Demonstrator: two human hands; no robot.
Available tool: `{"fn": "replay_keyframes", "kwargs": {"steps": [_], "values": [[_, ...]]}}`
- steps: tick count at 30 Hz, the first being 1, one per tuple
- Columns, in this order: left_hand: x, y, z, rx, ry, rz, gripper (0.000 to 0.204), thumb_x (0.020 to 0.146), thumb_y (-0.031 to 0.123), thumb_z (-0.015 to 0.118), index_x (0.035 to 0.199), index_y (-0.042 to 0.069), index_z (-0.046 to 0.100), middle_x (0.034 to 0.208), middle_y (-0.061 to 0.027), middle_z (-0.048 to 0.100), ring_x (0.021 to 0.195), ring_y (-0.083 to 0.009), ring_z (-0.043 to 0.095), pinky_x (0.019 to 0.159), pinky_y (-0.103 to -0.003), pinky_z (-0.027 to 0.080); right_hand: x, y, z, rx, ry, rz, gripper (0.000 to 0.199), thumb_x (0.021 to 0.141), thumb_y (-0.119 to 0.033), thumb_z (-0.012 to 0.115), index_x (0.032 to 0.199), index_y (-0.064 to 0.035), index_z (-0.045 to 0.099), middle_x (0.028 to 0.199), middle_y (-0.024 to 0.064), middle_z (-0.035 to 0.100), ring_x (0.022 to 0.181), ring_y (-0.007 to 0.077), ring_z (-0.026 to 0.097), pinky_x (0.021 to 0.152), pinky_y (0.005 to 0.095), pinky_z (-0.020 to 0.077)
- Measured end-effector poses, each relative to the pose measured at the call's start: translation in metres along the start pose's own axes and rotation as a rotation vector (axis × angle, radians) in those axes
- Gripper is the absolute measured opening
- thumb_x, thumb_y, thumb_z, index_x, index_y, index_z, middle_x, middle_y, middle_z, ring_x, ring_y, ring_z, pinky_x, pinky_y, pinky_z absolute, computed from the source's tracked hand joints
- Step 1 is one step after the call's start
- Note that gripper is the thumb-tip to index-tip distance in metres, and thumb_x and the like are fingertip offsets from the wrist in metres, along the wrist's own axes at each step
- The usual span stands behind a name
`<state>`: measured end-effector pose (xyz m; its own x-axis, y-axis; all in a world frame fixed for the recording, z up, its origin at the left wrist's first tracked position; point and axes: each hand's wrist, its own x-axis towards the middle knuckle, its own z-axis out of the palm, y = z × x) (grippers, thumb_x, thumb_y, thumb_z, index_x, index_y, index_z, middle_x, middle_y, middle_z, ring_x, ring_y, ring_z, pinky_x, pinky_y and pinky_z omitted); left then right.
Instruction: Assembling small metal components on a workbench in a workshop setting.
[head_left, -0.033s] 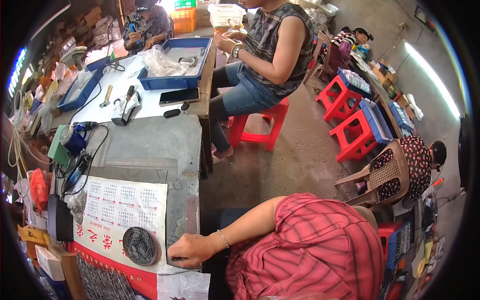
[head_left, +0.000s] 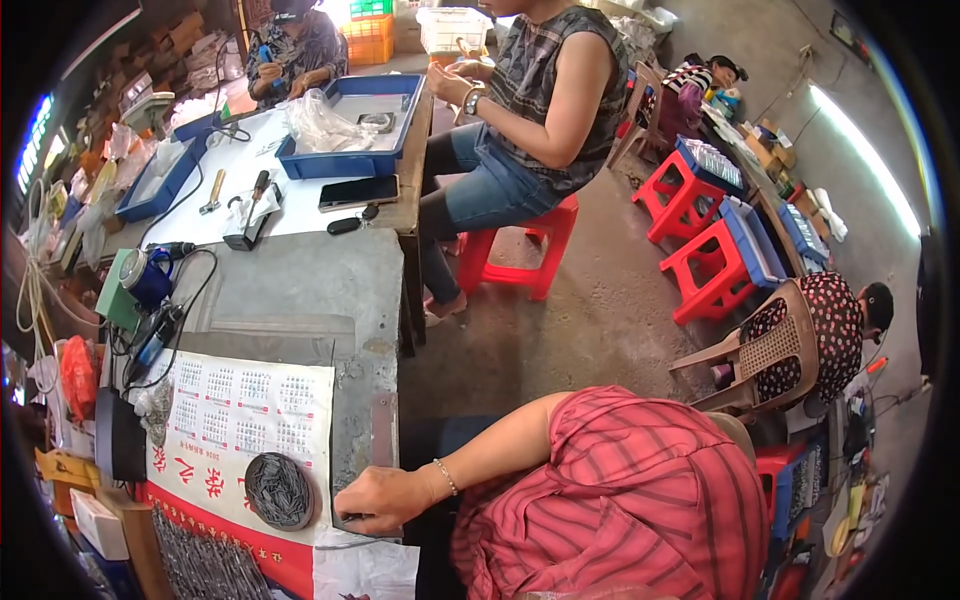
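My right hand (head_left: 378,499), with a bracelet at the wrist, rests at the near edge of the table. Its fingers are curled, and what they hold, if anything, is hidden beneath them. The arm comes out of a pink striped sleeve (head_left: 585,420). Just left of the hand, a round dark bowl (head_left: 279,490) full of thin dark metal pieces stands on a calendar sheet (head_left: 245,395). Below the fingers lies a pale crumpled sheet (head_left: 368,573). My left hand is out of sight.
A heap of dark thin rods (head_left: 205,562) lies at the lower left. A corded tool (head_left: 155,335) and blue mug (head_left: 150,280) stand farther back. Beyond are a hammer (head_left: 213,192), phone (head_left: 358,193) and blue tray (head_left: 345,165). A co-worker sits on a red stool (head_left: 520,255).
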<state>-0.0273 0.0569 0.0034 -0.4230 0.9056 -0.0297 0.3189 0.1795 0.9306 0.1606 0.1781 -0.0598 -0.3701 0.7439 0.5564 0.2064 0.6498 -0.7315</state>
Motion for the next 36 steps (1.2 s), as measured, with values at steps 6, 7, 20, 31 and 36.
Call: {"fn": "replay_keyframes", "kwargs": {"steps": [6,7,20,31,36], "values": [[-0.010,0.002,-0.009,0.016,-0.029,0.054,0.021,0.092,0.015,0.057,0.106,-0.001,0.055,0.077,-0.0093,0.059,0.068,-0.0156,0.055,0.062,-0.027,0.046,-0.004,-0.001,0.000,-0.010,0.017,-0.009,0.016,0.082,-0.013,0.059,0.083,-0.0026,0.048,0.070,0.0137,0.050,0.065,0.0338,0.056,0.056,0.0406,0.0445],[-0.012,0.002,-0.010,0.047,-0.006,0.065,0.022,0.092,0.015,0.057,0.106,-0.002,0.054,0.078,-0.0099,0.060,0.068,-0.0156,0.055,0.062,-0.027,0.046,-0.005,-0.001,-0.001,-0.002,0.015,-0.009,0.016,0.082,-0.013,0.059,0.083,-0.0026,0.048,0.070,0.0137,0.050,0.065,0.0338,0.056,0.056,0.0406,0.0445],[0.011,0.001,-0.050,0.097,0.215,0.269,0.013,0.084,-0.006,0.056,0.096,-0.003,0.058,0.082,-0.0041,0.056,0.068,-0.0081,0.051,0.061,-0.020,0.042,0.003,0.010,-0.010,-0.099,-0.086,0.065,0.016,0.075,-0.012,0.065,0.086,-0.0037,0.057,0.073,0.0150,0.057,0.062,0.0342,0.058,0.054,0.0400,0.0470],[0.132,-0.020,-0.163,0.203,0.540,0.320,0.012,0.087,0.006,0.060,0.094,-0.004,0.061,0.081,-0.0049,0.063,0.075,-0.0095,0.058,0.070,-0.024,0.046,0.003,-0.002,0.011,0.053,-0.044,0.075,0.008,0.081,-0.001,0.061,0.084,-0.0022,0.054,0.066,0.0105,0.052,0.052,0.0213,0.051,0.050,0.0290,0.0407],[0.199,-0.064,-0.181,0.664,0.551,0.424,0.015,0.084,0.010,0.061,0.093,-0.002,0.062,0.084,-0.0115,0.065,0.076,-0.0195,0.063,0.072,-0.029,0.048,0.005,-0.003,0.009,0.053,-0.064,0.067,0.010,0.079,0.000,0.062,0.084,-0.0018,0.053,0.067,0.0115,0.053,0.052,0.0240,0.052,0.050,0.0308,0.0416]]}}
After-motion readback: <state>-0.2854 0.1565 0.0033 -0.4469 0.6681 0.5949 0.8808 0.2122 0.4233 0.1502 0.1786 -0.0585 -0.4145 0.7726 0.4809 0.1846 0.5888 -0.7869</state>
